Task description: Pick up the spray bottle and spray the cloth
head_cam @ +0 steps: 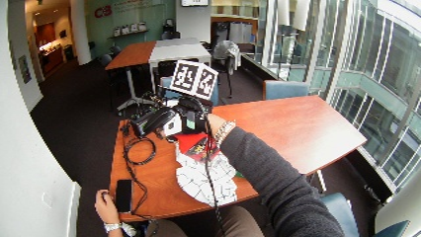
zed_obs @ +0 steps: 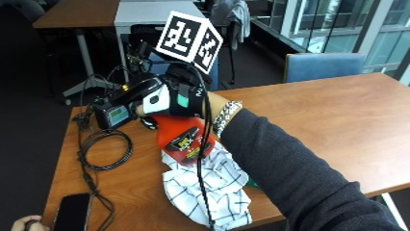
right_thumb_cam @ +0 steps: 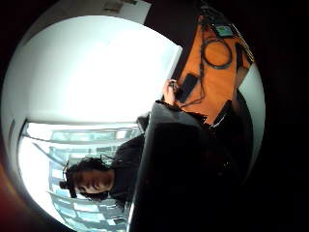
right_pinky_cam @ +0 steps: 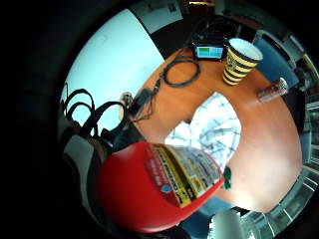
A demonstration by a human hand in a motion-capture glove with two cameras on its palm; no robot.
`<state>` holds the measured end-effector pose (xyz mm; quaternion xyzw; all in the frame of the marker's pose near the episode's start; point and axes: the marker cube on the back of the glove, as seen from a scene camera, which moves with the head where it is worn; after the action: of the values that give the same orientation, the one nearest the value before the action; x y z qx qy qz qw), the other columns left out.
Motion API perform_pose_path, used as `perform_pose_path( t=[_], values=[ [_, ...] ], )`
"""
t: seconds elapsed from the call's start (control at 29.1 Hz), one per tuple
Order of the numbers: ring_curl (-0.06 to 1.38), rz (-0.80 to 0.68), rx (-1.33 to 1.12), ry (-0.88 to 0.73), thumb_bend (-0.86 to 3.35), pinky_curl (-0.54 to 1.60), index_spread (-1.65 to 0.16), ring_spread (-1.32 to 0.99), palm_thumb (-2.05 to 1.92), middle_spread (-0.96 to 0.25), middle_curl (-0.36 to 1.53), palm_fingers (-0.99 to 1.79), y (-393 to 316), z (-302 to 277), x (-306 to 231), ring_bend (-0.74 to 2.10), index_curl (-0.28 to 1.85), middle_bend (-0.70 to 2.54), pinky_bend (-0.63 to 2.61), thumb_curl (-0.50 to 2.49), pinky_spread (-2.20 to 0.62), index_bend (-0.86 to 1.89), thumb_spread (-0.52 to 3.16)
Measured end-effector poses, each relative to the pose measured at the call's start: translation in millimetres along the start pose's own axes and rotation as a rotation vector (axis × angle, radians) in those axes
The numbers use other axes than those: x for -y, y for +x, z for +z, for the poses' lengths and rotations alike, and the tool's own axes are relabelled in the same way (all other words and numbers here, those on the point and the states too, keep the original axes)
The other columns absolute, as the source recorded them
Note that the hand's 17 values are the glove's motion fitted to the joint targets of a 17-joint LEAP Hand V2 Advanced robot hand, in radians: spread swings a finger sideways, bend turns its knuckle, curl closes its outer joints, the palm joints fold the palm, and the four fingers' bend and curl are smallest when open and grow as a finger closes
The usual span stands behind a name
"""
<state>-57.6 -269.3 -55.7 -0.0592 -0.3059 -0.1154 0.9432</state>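
- phone (zed_obs: 71, 210) flat at the left front corner of the wooden table (zed_obs: 333, 115); bare hand (head_cam: 105, 201) rests at the table edge just beside it.
- black cable (zed_obs: 102, 150) coiled on the table between the phone and a small device with a lit screen (zed_obs: 116, 116) near the back left edge.
- right hand (zed_obs: 168, 96) in the black glove is up above the table, just right of that device, forearm in a dark sleeve (zed_obs: 288, 168) running in from the lower right; metal bracelet at the wrist (zed_obs: 225, 117).
- spray bottle (zed_obs: 184, 138), red with a yellow/black label, hangs directly under the gloved hand. Clear of the tabletop, tilted, its base over the near end of the cloth. Outside view can't say if base and cloth touch.
- fingers: wrapped round the top of the bottle, holding it. Individual fingertips are hidden behind the glove hardware, trigger not visible.
- little-finger palm view: red bottle body fills the near part of the frame, label facing the camera.
- cloth (zed_obs: 208, 190), white with dark check lines, lies crumpled on the table below and in front of the bottle, reaching to the near table edge.
- little-finger palm view also shows a yellow-and-black striped cup (right_pinky_cam: 238, 60) upright and a small can (right_pinky_cam: 272, 90) lying on its side, both on the table beyond the cloth.
- blue chair (zed_obs: 323, 66) behind the far right edge of the table.
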Motion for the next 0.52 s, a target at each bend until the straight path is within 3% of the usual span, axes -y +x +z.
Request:
perform_pose_path(
  t=[0.34,0.52],
  values=[
    [0.46,-0.041,0.329,0.288,-0.03,0.38,-0.32,-0.22,0.97,-0.22,0.51,1.35,25,18,22,0.67,0.64,0.61,0.39,0.82,-0.27,0.2,0.29],
    [0.46,-0.03,0.422,0.349,-0.03,0.37,-0.32,-0.22,0.97,-0.22,0.51,1.36,36,38,31,0.66,0.64,0.61,0.39,0.82,-0.27,0.2,0.29]
  ],
)
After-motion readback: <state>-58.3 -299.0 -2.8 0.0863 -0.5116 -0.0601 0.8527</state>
